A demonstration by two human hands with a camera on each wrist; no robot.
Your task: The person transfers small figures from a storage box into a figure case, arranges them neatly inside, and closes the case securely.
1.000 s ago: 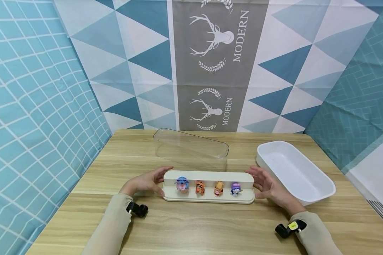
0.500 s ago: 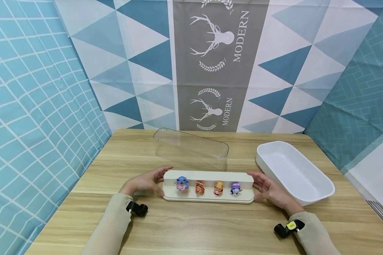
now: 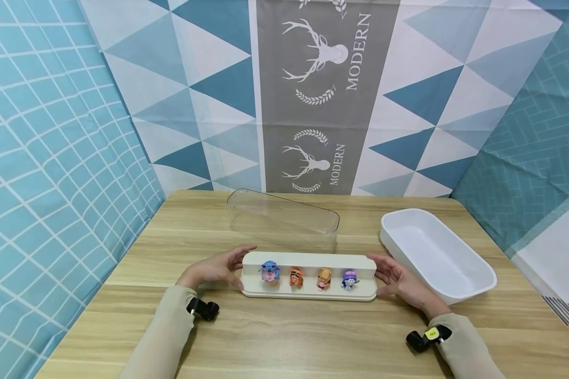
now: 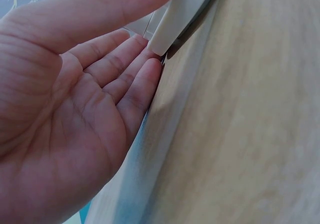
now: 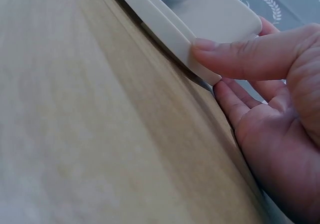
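Observation:
A cream display stand with a raised back step lies lengthwise on the wooden table. Along it stand several small figurines: a blue one in sunglasses, an orange striped tiger, an orange-yellow bear and a purple-hatted one. My left hand holds the stand's left end, thumb toward the front and fingers behind. At the right end, my right hand grips it too; in the right wrist view the thumb presses the cream rim while other fingers touch the end from below.
Behind the stand sits a clear plastic cover, open side up. A white rectangular tub stands close beyond my right hand. Patterned cloth walls border the table at the back and both sides.
My right hand has moved slightly left and its fingers have closed in on the stand's right end. The left hand stays in place at the other end.

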